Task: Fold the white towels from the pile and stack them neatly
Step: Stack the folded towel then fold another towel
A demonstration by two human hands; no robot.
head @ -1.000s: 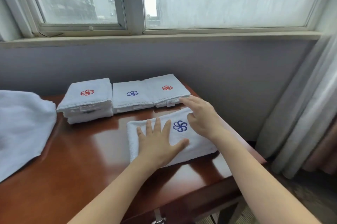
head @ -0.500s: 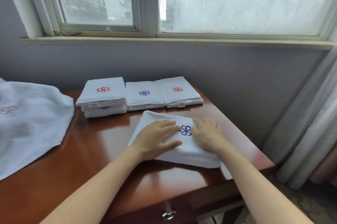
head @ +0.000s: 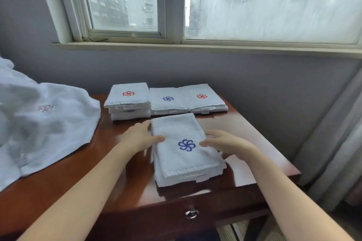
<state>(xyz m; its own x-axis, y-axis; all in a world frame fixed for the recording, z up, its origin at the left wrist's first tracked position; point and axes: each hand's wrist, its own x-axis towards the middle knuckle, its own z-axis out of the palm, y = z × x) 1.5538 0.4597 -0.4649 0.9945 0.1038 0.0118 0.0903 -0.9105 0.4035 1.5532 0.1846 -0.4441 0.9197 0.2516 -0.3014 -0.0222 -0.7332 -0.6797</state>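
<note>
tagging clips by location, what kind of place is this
Probably a hotel guest room: matching white towels with embroidered logos, folded in stacks on a wooden desk with a drawer knob, under a window with heavy curtains.

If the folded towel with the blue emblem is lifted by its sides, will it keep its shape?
Probably floppy: the folded blue-emblem towel is soft terry in several loose layers, so its ends would likely sag unless the left hand and right hand support it underneath. Pushed, it should slide easily over the glossy table, though layers may shift.
</note>
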